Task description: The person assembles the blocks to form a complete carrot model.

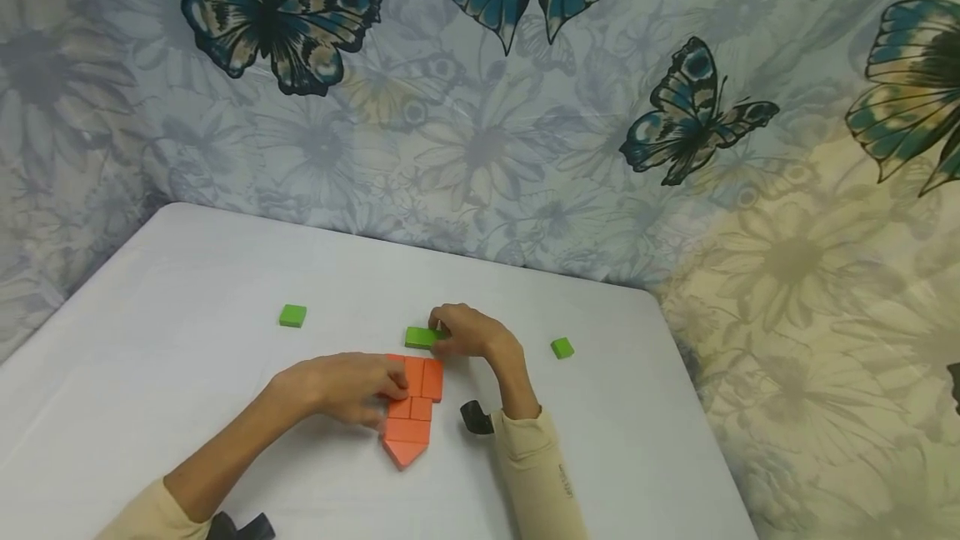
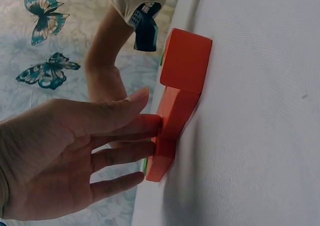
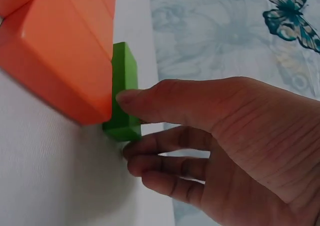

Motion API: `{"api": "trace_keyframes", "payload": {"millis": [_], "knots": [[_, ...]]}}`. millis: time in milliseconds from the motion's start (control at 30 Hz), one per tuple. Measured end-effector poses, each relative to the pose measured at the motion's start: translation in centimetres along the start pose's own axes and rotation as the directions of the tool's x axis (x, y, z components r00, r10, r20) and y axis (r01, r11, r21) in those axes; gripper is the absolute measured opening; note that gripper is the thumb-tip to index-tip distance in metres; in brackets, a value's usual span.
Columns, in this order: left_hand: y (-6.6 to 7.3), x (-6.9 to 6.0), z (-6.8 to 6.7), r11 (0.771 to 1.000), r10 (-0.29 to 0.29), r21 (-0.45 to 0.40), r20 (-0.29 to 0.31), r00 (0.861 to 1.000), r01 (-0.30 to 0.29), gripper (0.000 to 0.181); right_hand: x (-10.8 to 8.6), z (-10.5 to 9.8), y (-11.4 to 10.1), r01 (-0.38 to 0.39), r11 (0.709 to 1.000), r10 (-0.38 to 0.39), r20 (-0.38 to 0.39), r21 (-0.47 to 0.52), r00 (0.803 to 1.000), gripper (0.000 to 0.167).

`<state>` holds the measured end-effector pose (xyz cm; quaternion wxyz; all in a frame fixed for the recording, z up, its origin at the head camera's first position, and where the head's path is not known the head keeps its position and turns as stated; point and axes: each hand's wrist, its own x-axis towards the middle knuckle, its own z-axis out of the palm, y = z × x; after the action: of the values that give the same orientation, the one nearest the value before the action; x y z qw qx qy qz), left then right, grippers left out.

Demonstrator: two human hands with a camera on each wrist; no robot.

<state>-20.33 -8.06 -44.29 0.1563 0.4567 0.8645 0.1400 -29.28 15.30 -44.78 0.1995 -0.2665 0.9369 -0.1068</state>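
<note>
Orange blocks [image 1: 408, 431] lie fitted together on the table as a flat shape with a pointed near end. My left hand [image 1: 337, 387] rests at their left side. Its fingers look fairly straight in the left wrist view, touching the orange side faces [image 2: 175, 113]. Just beyond the far end of the shape lies a green rectangular block [image 1: 420, 337]. My right hand [image 1: 468, 332] pinches its right end. In the right wrist view, the thumb lies on the green block [image 3: 124, 68], with the other fingers behind and beside it; the index fingertip is partly hidden.
A small green block [image 1: 292, 316] lies on the table's left part, and another green block [image 1: 562, 347] to the right of my right hand. The white table [image 1: 187, 290] ends at the back against a butterfly-patterned cloth [image 1: 480, 148]. Black straps with mounts [image 1: 476, 417] sit at both wrists.
</note>
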Motion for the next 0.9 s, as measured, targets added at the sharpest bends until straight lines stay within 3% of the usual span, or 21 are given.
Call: {"api": "trace_keyframes", "payload": {"millis": [300,500,900], "knots": [[0.2,0.2,0.0,1.0,-0.022,0.011,0.033,0.999,0.021,0.045,0.2,0.5,-0.7,0.012,1.0,-0.012,0.044,0.016,0.999,0.03],[0.2,0.2,0.0,0.998,-0.067,-0.008,0.051,0.996,0.068,0.048,0.1,0.3,-1.3,0.037,0.998,-0.041,0.083,0.052,0.996,0.028],[0.5,0.0,-0.2,0.998,-0.062,0.003,0.057,0.996,0.062,0.049,-0.4,0.3,-1.6,0.041,0.998,-0.045,0.09,0.051,0.995,0.029]]}}
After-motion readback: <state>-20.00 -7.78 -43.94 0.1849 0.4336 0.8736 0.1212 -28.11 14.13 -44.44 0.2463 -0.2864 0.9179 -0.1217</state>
